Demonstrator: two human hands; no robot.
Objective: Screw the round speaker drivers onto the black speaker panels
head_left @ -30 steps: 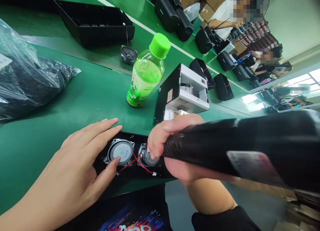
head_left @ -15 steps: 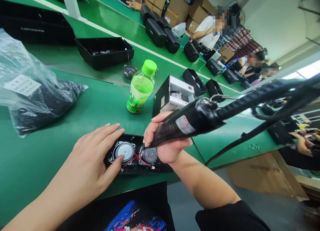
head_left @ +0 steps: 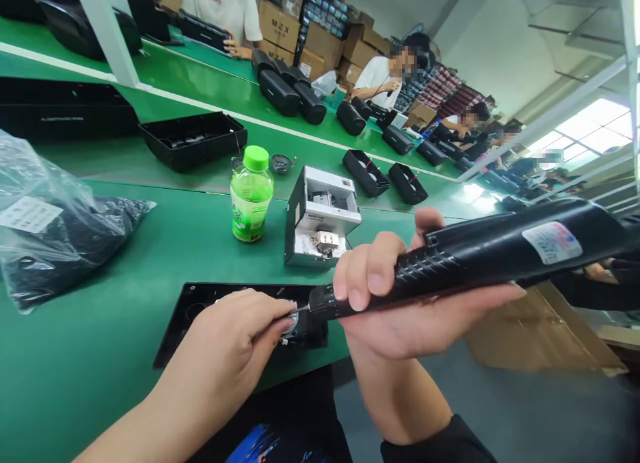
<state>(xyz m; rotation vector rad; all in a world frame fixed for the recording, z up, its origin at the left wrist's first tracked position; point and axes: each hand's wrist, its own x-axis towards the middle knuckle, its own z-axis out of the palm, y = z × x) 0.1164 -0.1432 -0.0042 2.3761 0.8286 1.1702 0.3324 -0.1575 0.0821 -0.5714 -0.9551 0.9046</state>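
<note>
My right hand (head_left: pixel 400 296) is wrapped round a black electric screwdriver (head_left: pixel 480 249), held nearly level with its bit pointing left. The thumb and forefinger of my left hand (head_left: pixel 230 343) are closed in a pinch at the tip of the thin bit (head_left: pixel 301 309). Any screw between them is too small to make out. Below both hands a black speaker panel (head_left: pixel 173 339) lies on the green bench. A round speaker driver (head_left: pixel 290 326) on it is partly covered by my left fingers. A small white plug shows beside that driver.
A green-capped drink bottle (head_left: pixel 250 203) and a white-and-black screw feeder box (head_left: pixel 323 213) stand behind the panel. Left is a clear bag of black parts (head_left: pixel 75 249). Black speaker housings (head_left: pixel 193 139) and loose drivers (head_left: pixel 281 163) lie further back. People work across the bench.
My right hand has lifted the screwdriver off the panel and tilted it nearly level. My left hand has gone from lying spread over the drivers to pinching at the bit tip. The view has shifted.
</note>
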